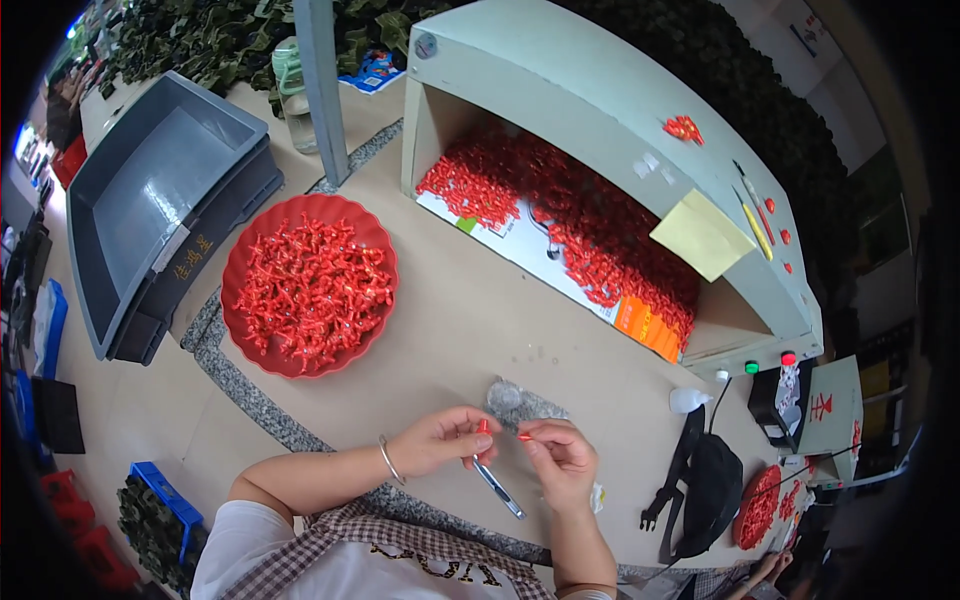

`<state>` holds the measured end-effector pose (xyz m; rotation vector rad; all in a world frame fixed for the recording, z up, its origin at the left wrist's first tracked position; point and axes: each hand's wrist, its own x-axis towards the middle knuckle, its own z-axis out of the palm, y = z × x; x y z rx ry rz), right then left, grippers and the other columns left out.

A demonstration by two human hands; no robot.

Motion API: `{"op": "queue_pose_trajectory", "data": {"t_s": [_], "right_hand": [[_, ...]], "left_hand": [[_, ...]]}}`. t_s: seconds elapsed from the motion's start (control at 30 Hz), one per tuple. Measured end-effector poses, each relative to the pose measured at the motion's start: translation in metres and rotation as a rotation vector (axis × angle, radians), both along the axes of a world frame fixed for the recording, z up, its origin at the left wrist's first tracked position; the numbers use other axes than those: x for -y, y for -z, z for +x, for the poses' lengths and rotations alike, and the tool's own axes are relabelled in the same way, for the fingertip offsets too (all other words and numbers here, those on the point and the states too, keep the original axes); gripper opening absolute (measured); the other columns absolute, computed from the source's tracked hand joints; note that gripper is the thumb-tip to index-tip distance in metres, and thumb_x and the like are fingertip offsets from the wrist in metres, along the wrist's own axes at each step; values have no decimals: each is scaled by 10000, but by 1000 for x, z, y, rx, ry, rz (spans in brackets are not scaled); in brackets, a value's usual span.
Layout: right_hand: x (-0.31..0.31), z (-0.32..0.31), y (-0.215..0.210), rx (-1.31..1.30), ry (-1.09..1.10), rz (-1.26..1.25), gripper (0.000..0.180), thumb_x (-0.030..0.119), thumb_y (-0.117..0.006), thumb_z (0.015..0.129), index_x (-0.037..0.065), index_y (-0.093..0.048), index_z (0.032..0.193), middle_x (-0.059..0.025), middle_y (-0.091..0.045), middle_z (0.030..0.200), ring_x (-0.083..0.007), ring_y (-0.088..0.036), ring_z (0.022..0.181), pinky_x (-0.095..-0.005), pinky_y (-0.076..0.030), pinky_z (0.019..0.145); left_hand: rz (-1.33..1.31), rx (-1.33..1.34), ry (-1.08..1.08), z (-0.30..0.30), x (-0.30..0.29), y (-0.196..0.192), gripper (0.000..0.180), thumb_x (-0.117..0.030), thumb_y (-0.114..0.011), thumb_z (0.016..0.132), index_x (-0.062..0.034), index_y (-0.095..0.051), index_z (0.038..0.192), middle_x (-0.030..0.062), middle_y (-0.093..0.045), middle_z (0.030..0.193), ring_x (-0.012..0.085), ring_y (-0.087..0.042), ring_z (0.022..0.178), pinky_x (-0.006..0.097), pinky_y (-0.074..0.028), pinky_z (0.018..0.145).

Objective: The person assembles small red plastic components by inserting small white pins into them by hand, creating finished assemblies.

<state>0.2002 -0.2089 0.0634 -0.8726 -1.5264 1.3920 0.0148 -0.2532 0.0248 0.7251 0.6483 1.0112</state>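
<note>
My left hand is closed, pinching a small red plastic piece upright between thumb and fingers. From beneath those fingers a slim silver tool, like a cutter or tweezers, slants down to the right; whether the hand grips it, I cannot tell. My right hand faces it, closed, with thumb and fingertips on a tiny red piece. A small gap separates the two hands. Just beyond them on the table lies a clear, crumpled-looking item.
A scalloped red tray heaped with red pieces sits left, beside stacked grey bins. Across the table stands a pale open-fronted box full of red pieces. Rightward lie a white bottle and a black waist bag. A metal post rises behind.
</note>
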Motion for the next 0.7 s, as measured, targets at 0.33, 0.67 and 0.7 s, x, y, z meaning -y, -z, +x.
{"op": "queue_pose_trajectory", "data": {"t_s": [0.33,0.67,0.7], "right_hand": [[7,2,11,363,54,571,170,-28,-661,706,24,-622,863,-122,-650,920,-231,-605,820,-308,-479,724],[8,12,25,270,-4,249,208,95,-659,750,22,-546,909,-91,-575,782,-245,-566,742,-317,-463,667],[5,11,25,309,-47,297,187,106,-649,759,23,-540,887,-93,-568,770,-246,-554,715,-322,-454,639]], "left_hand": [[-71,-39,89,13,-5,1,194,-184,-514,899,-51,-524,1040,20,-586,871,77,-558,773,222,-466,632],[242,-421,-116,12,-2,-3,156,-107,-573,850,-47,-577,994,11,-563,846,74,-526,740,210,-441,632],[238,-420,-114,12,-3,-4,156,-107,-573,850,-47,-577,994,11,-563,846,74,-526,740,210,-441,632]]}}
